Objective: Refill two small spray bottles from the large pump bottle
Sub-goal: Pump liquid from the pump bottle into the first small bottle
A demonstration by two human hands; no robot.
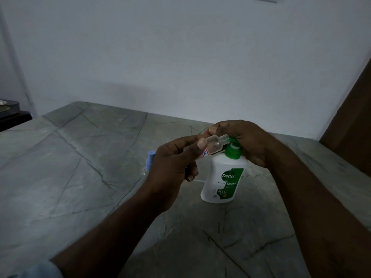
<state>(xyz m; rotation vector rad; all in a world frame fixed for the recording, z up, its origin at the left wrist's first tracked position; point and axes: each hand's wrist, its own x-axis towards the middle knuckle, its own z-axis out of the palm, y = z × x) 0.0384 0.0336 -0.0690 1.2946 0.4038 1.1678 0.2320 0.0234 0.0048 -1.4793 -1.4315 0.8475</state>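
A white Dettol pump bottle (pixel 222 177) with a green pump stands on the grey stone table (pixel 80 167). My right hand (pixel 245 141) lies over the green pump head, fingers curled round it. My left hand (pixel 172 167) grips a small clear spray bottle (pixel 215 144) without its cap, tilted so its open neck sits right at the pump's nozzle. A second small bottle with a blue spray top (pixel 149 161) is partly hidden behind my left hand; its body is barely visible.
A thin white tube (pixel 198 180) lies on the table between my left hand and the pump bottle. A dark stand (pixel 12 115) is at the far left, a brown wooden panel (pixel 353 127) at the right, a pale wall behind.
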